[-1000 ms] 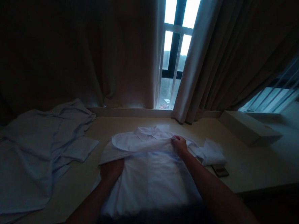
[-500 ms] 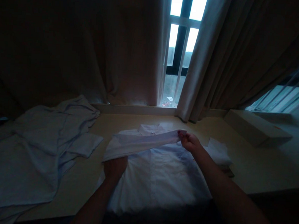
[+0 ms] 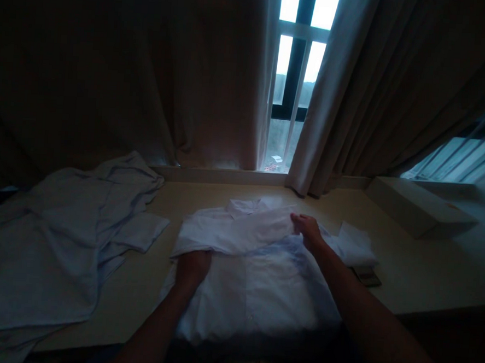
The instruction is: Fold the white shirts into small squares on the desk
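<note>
Far left of the window (image 3: 294,78), a heap of white garments (image 3: 58,241) sprawls over the pale tabletop (image 3: 122,294). Nearer the window, the drawn left curtain (image 3: 216,76) hangs behind. Below and left of the window, here's the left hand (image 3: 194,267), tucked under a fold of cloth, fingers hidden, so its grip I cannot tell. And the white shirt (image 3: 246,297) lies on the tabletop below the window, collar (image 3: 243,208) towards the glass, one sleeve (image 3: 239,233) across its chest. Just right of that, below the window, the right hand (image 3: 307,230) pinches the sleeve's end between thumb and fingers! Right of the window: gathered right curtain (image 3: 346,100), crumpled white fabric (image 3: 356,246), a small dark flat object (image 3: 368,278), possibly a phone, then a long pale box (image 3: 422,206).
</note>
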Motion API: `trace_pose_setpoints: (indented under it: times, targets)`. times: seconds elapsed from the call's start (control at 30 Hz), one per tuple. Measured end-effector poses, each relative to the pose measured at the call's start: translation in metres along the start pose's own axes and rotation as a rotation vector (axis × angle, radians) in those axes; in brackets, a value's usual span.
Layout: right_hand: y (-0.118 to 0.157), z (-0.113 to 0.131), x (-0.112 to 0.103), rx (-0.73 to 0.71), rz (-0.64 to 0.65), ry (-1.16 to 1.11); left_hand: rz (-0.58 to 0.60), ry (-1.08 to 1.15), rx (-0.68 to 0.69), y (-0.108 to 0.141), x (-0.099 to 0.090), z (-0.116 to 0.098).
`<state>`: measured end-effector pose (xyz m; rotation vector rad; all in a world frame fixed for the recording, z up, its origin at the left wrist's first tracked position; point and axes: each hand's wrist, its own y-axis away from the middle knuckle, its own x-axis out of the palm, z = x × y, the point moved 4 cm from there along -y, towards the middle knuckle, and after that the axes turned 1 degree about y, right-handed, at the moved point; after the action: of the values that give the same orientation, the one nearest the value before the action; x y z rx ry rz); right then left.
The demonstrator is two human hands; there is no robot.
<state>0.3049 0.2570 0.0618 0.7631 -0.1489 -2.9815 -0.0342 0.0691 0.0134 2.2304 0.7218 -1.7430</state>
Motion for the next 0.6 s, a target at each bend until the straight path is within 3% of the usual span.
trace_pose_setpoints:
  times: [0.13, 0.33, 0.47, 0.6]
  targets:
    - [0.000, -0.020, -0.002, 0.012, -0.024, 0.215, -0.020, 0.013, 0.028, -0.003, -0.004, -0.002]
    - [0.011, -0.043, 0.000, -0.044, -0.060, 0.526, 0.043, -0.007, 0.091, 0.002, -0.005, 0.005]
    - [0.024, -0.047, 0.007, -0.078, -0.098, 0.650, 0.049, -0.085, 0.141, 0.018, -0.013, 0.017]
    - [0.033, -0.049, 0.013, -0.100, -0.112, 0.722, 0.131, -0.134, 0.303, 0.045, -0.014, 0.034]
